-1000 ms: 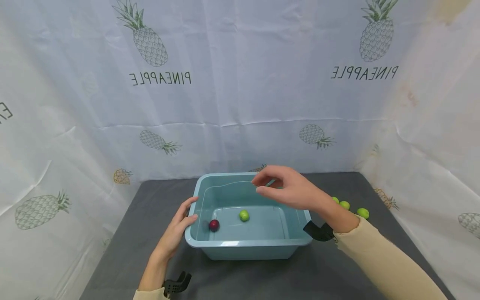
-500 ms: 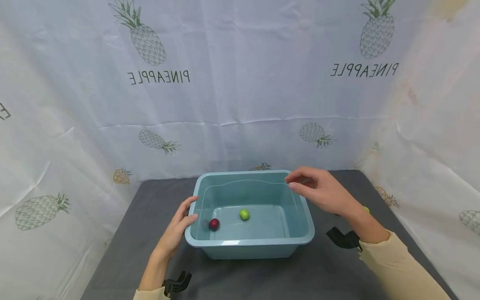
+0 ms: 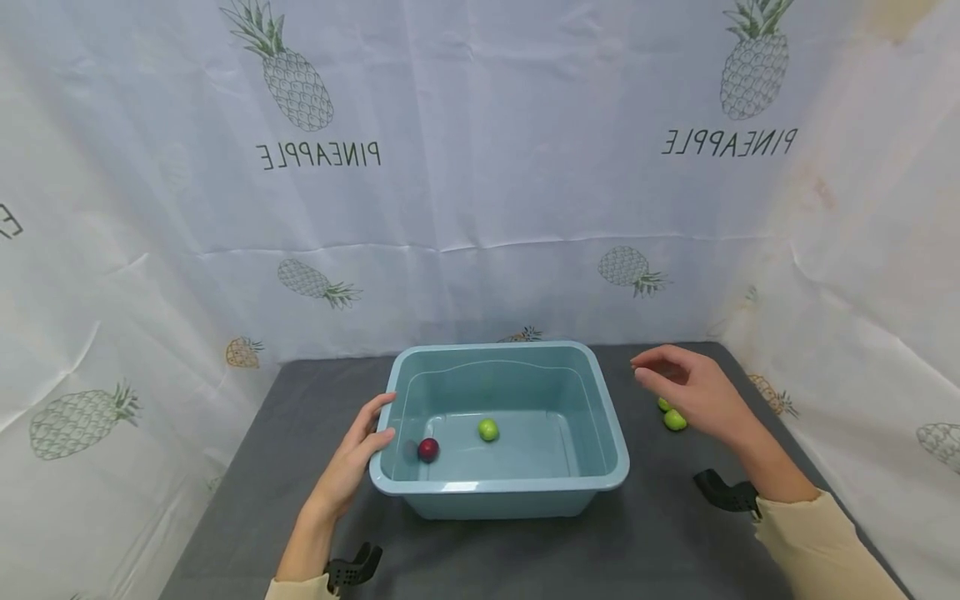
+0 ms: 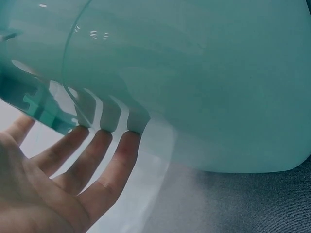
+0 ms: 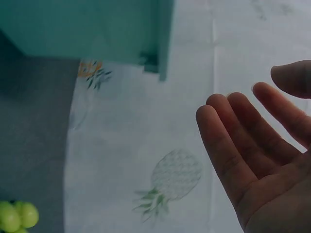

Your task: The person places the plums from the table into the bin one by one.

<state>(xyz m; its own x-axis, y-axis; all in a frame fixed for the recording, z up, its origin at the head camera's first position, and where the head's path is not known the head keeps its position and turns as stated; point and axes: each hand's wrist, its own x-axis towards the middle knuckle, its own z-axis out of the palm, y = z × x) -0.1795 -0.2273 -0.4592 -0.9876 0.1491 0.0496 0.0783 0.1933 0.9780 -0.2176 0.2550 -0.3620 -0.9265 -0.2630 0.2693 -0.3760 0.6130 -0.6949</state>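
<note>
In the head view, a light-blue plastic basin (image 3: 498, 504) stands upright on the grey worktop (image 3: 450, 560). Inside the basin, a dark red, plum-like fruit (image 3: 428, 450) lies on the floor near the left wall. A round green fruit (image 3: 488, 429) lies near the middle of the basin floor, well apart from the red one. The left hand (image 3: 354, 457) rests on the basin's left rim, thumb and index finger reaching the edge, its grip wide. The right hand (image 3: 693, 392) is in the air to the right of the basin, its grip fairly wide, with a gap between thumb and bent fingers. Below and beside its fingers, also right of the basin, green fruits (image 3: 675, 419) lie on the worktop, partly hidden by the hand. Behind the basin hangs a white curtain (image 3: 487, 167) with pineapple prints and mirrored "PINEAPPLE" lettering. Each wrist below a hand bears a black mount, just above a cream sleeve (image 3: 813, 533).

In the left wrist view, three almost straight fingers touch the basin's glossy wall, which mirrors their tips. The worktop shows below the basin.

In the right wrist view, the thumb stands apart from the extended fingers, away from the basin's wall. The green fruits sit close together below the basin in this view, cut off by the frame's edge.
</note>
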